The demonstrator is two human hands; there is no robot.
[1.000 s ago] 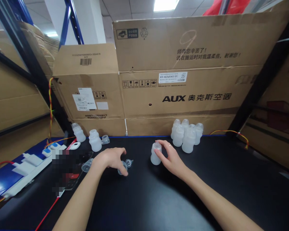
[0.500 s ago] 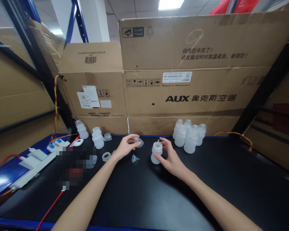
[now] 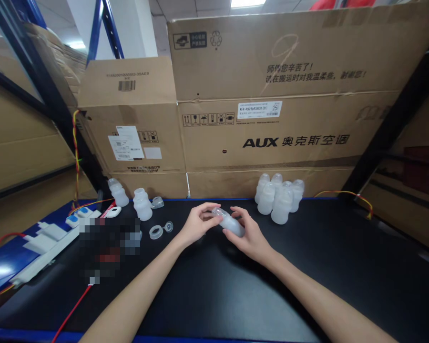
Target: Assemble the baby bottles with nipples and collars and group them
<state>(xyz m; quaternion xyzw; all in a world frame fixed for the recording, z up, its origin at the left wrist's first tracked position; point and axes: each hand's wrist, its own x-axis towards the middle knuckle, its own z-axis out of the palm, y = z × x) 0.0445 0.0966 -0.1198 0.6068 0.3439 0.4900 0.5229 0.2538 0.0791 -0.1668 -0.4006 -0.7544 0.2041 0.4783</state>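
Note:
My left hand (image 3: 196,225) pinches a clear domed cap (image 3: 219,213) at the top of a small frosted baby bottle (image 3: 233,226). The bottle lies tilted, its top toward the left. Around its lower part are the thumb and fingers of my right hand (image 3: 252,236). My fingers partly cover where the cap and bottle meet. Left of my left hand, a ring-shaped collar (image 3: 156,232) lies beside a small clear nipple-like piece (image 3: 168,226). Farther back stands an uncapped bottle (image 3: 142,207) with a loose clear cap (image 3: 158,203) next to it.
Several capped bottles (image 3: 280,207) stand grouped at the back right. Another capped bottle (image 3: 118,193) is at the back left. A power strip (image 3: 52,247) with plugs and a blurred-out object (image 3: 109,247) occupy the left side. Cardboard (image 3: 271,157) walls the black tabletop (image 3: 214,300) at the back.
My right hand has tipped the bottle from upright to leaning left. My left hand has brought the cap rightward onto its top. The small funnel-shaped piece below my left hand is out of sight.

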